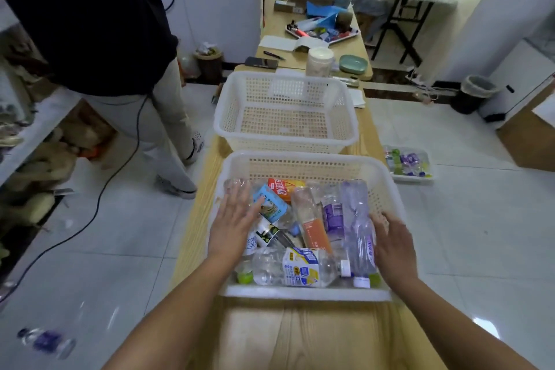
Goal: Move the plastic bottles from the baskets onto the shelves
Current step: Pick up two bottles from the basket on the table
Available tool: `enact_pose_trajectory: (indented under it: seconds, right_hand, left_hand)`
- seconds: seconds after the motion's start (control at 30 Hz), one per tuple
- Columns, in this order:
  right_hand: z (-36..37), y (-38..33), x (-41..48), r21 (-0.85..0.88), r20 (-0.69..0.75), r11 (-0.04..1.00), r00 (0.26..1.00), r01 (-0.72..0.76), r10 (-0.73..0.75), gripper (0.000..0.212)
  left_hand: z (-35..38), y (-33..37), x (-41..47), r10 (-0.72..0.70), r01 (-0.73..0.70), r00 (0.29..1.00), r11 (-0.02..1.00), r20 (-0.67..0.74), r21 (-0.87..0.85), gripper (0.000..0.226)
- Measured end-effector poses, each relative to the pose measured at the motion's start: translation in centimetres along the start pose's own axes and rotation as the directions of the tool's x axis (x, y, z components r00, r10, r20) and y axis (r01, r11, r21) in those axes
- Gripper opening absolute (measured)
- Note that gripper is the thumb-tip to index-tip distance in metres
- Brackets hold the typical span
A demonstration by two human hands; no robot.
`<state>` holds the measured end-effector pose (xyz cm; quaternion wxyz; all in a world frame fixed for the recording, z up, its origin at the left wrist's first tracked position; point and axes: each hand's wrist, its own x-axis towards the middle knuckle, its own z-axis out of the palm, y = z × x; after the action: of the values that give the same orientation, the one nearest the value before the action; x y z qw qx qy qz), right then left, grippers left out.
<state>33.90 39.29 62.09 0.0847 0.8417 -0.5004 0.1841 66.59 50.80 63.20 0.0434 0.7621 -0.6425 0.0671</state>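
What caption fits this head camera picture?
Left hand and right hand reach over a white plastic basket of clear plastic bottles.

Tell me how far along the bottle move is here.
Looks done: the far white plastic lattice basket is empty. In hand: nothing gripped; the left hand and right hand reach open into the near white plastic lattice basket. Left: its pile of plastic bottles.

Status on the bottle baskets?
Left hand open, right hand open, both over near basket. Bottles piled inside, none gripped. Person stands by shelves.
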Motion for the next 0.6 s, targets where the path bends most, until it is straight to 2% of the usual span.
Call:
enact_pose_trajectory:
  seconds: [0.03,0.1,0.17,0.3,0.47,0.6]
  right_hand:
    - [-0.3,0.2,0.0,0.0,0.015,0.999,0.999,0.043,-0.043,0.074]
    - [-0.9,0.3,-0.3,0.016,0.076,0.994,0.992,0.103,-0.104,0.095]
    - [-1.2,0.2,-0.8,-0.006,0.14,0.985,0.975,0.174,-0.171,0.103]
    - [-1.2,0.1,-0.6,-0.118,0.266,0.932,0.915,0.342,-0.302,0.104]
    - [-1.4,0.0,0.4,-0.174,0.375,0.84,0.823,0.514,-0.426,0.112]
    - [-1.4,0.6,3.1,-0.193,0.415,0.751,0.746,0.631,-0.521,0.11]
  left_hand:
    - [0.2,0.2,-0.6,0.073,-0.085,0.992,0.99,0.104,0.109,0.09]
    - [-0.1,0.7,-1.6,0.063,-0.141,0.954,0.957,0.292,0.252,0.077]
    - [-0.7,1.2,-2.0,0.033,-0.144,0.949,0.93,0.314,0.339,0.073]
    - [-1.6,1.2,-2.1,0.053,-0.196,0.946,0.879,0.318,0.435,0.071]
    - [-3.5,1.2,-0.1,0.128,-0.33,0.897,0.831,0.422,0.449,0.053]
    - [-4.1,1.4,2.3,0.084,-0.409,0.847,0.735,0.526,0.541,0.066]
